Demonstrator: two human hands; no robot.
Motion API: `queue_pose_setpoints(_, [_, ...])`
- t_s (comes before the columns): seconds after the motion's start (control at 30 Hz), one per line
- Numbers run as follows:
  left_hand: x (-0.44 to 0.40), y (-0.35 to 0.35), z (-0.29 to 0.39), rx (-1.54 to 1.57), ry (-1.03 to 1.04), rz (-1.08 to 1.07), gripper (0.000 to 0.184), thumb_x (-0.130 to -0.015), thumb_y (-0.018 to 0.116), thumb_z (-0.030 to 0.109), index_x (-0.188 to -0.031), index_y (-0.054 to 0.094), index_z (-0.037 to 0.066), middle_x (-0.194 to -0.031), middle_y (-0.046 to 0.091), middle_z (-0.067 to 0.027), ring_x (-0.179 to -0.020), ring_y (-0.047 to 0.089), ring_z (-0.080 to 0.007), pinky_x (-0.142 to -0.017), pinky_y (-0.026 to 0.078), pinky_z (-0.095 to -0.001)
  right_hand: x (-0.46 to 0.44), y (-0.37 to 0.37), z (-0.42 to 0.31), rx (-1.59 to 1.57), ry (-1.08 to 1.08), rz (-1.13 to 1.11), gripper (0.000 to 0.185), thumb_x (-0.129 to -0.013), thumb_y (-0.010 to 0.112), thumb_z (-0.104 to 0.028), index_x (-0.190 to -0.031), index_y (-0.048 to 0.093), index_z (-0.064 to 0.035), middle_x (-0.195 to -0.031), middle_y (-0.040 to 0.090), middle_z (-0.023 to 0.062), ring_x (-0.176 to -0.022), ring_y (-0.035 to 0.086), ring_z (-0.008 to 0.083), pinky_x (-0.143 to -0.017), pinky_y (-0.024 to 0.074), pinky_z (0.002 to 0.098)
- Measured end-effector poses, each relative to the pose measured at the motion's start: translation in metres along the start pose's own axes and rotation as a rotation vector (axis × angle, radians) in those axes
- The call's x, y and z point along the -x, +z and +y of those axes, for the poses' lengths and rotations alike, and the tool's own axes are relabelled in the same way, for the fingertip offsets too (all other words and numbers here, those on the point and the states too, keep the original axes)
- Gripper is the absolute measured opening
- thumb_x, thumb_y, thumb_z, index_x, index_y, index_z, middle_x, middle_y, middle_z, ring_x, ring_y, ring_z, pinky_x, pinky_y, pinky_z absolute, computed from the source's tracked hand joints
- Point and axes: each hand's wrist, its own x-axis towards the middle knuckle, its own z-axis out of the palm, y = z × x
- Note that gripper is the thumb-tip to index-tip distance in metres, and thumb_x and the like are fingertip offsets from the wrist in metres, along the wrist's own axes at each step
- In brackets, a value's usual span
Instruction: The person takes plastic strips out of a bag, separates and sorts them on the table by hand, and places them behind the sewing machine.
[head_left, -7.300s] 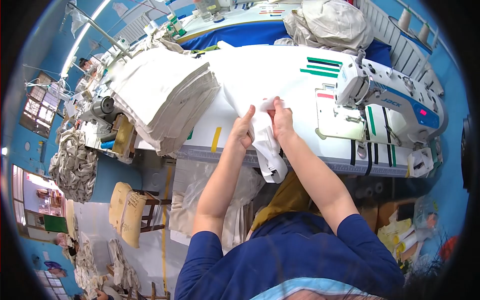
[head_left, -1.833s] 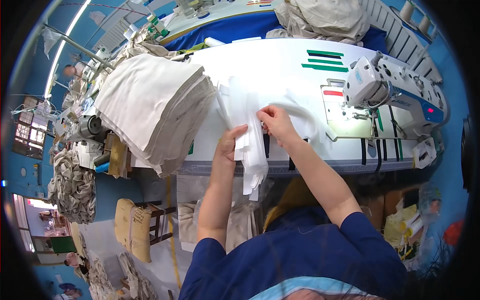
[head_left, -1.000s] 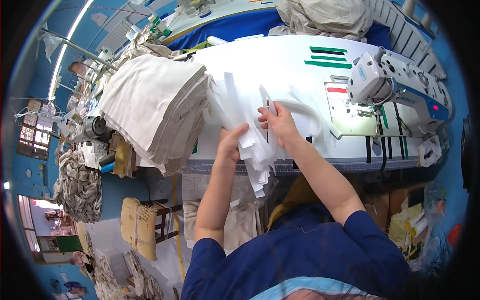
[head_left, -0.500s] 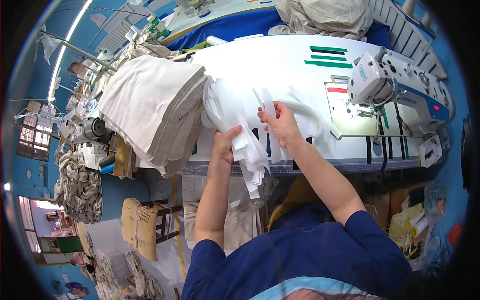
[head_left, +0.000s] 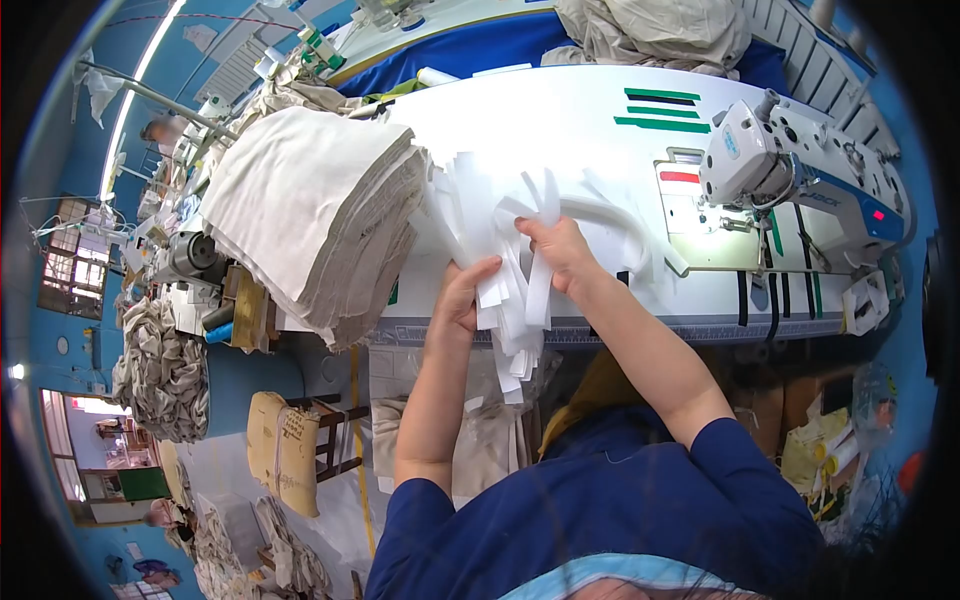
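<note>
A bundle of white strips (head_left: pixel 508 330) hangs over the front edge of the white table (head_left: pixel 480 90), its upper ends fanned out on the surface. My left hand (head_left: pixel 466 292) is closed round the bundle, thumb on top. To its right, my right hand (head_left: pixel 560 250) pinches a few white strips (head_left: pixel 540 290) close beside the bundle. More white strips (head_left: pixel 630 235) lie curved on the table between my right hand and the sewing machine (head_left: pixel 800 180). The tall stack of cream fabric (head_left: pixel 300 200) is left of my left hand.
Green and black tape strips (head_left: pixel 662 112) are stuck near the table's back. A measuring scale (head_left: pixel 660 328) runs along the front edge. A padded stool (head_left: pixel 285 450) stands at lower left, near a heap of cloth (head_left: pixel 160 370). Cream cloth (head_left: pixel 655 35) is piled behind the table.
Both hands have come closer together. The strips in my right hand, held apart from the bundle half a second ago, are now beside it. The view has shifted slightly.
</note>
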Motion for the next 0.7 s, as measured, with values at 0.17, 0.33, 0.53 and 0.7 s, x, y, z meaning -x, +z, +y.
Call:
queue_pose_setpoints(0.17, [0.004, 0.006, 0.004, 0.014, -0.008, 0.004, 0.046, -0.074, 0.064, -0.001, -0.115, 0.045, -0.011, -0.099, 0.060, -0.0191, -0.083, 0.064, -0.0282, -0.073, 0.057, -0.0385, -0.005, -0.005, 0.005, -0.267, -0.091, 0.012, 0.019, -0.084, 0.058, -0.013, -0.097, 0.055, 0.0012, -0.084, 0.056, 0.0083, -0.067, 0.056, 0.0182, -0.067, 0.0507, 0.0344])
queue_pose_setpoints(0.33, [-0.001, -0.009, 0.002, -0.018, -0.035, 0.010, 0.040, -0.074, 0.064, 0.000, -0.110, 0.050, -0.010, -0.094, 0.061, -0.0182, -0.081, 0.065, -0.0266, -0.071, 0.057, -0.0371, -0.004, -0.018, -0.014, -0.453, -0.122, -0.008, 0.016, -0.088, 0.057, -0.017, -0.088, 0.050, -0.0028, -0.069, 0.046, 0.0017, -0.055, 0.045, 0.0122, -0.057, 0.0454, 0.0291])
queue_pose_setpoints(0.53, [0.004, 0.002, -0.002, -0.046, -0.044, -0.025, 0.044, -0.074, 0.065, 0.001, -0.113, 0.047, -0.009, -0.097, 0.060, -0.0169, -0.083, 0.064, -0.0249, -0.072, 0.056, -0.0370, -0.005, -0.006, -0.024, -0.045, -0.138, -0.086, 0.023, -0.082, 0.067, -0.017, -0.092, 0.053, -0.0013, -0.062, 0.040, -0.0046, -0.049, 0.035, 0.0059, -0.047, 0.0345, 0.0219])
queue_pose_setpoints(0.7, [0.012, 0.014, 0.002, -0.144, -0.039, -0.045, 0.050, -0.073, 0.067, 0.004, -0.115, 0.044, -0.008, -0.099, 0.059, -0.0163, -0.083, 0.064, -0.0240, -0.071, 0.055, -0.0353, 0.001, 0.012, -0.039, 0.128, -0.036, -0.051, 0.026, -0.079, 0.070, -0.020, -0.089, 0.058, 0.0002, -0.061, 0.042, -0.0020, -0.046, 0.034, 0.0078, -0.042, 0.0299, 0.0236])
